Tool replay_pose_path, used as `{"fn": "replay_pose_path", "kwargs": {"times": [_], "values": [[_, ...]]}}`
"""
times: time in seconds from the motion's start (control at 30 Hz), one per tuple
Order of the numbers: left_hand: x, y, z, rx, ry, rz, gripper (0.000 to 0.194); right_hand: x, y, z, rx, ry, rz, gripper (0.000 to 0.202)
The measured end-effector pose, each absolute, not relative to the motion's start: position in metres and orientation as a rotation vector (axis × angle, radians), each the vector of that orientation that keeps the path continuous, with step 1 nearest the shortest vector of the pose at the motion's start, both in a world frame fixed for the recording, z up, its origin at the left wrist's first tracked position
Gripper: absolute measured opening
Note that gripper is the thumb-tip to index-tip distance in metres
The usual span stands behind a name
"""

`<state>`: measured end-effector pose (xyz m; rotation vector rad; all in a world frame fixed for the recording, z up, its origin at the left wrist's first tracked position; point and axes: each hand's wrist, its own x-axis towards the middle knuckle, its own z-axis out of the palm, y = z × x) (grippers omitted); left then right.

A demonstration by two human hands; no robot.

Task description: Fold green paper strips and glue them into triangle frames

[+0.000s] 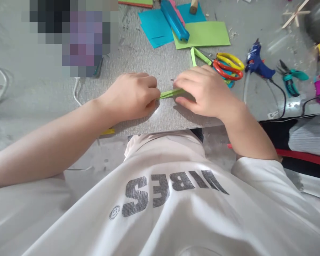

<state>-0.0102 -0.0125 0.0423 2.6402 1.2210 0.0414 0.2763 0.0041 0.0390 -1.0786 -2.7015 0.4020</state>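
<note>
A narrow folded strip of light green paper [171, 94] runs between my two hands, low over the grey table near its front edge. My left hand [137, 95] is closed, its thumb and forefinger pinching the strip's left end. Over the right part of the strip curves my right hand [200, 90], thumb and fingers around it; its fingertips are partly hidden. Just beyond the right hand lies another bent green paper strip [201, 56], beside scissors with red and yellow handles [228, 66].
Green paper [212, 33] and blue paper [154, 30] lie farther back with a blue stapler-like tool [174, 19] on top. To the right are a blue glue gun [258, 60] with its cord and teal-handled pliers [290, 80]. A yellow piece [107, 131] sits at the table edge.
</note>
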Motion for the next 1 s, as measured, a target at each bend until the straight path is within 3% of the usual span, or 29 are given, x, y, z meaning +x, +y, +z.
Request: {"fn": "replay_pose_path", "kwargs": {"times": [0.33,0.57,0.67,1.0], "values": [[-0.007,-0.013,0.042,2.687,1.238,-0.133,0.048,0.281,-0.013,0.02,-1.127,-2.67,0.44,0.025],[-0.013,-0.01,0.039,2.618,1.159,0.01,0.066,0.274,-0.014,0.009,-1.118,-2.606,0.494,0.025],[-0.016,-0.009,0.035,2.662,1.103,0.016,0.069,0.277,-0.015,0.01,-1.066,-2.689,0.397,0.035],[-0.022,-0.01,0.034,2.517,1.122,0.103,0.048,0.309,-0.039,0.009,-1.273,-2.421,0.464,0.024]]}}
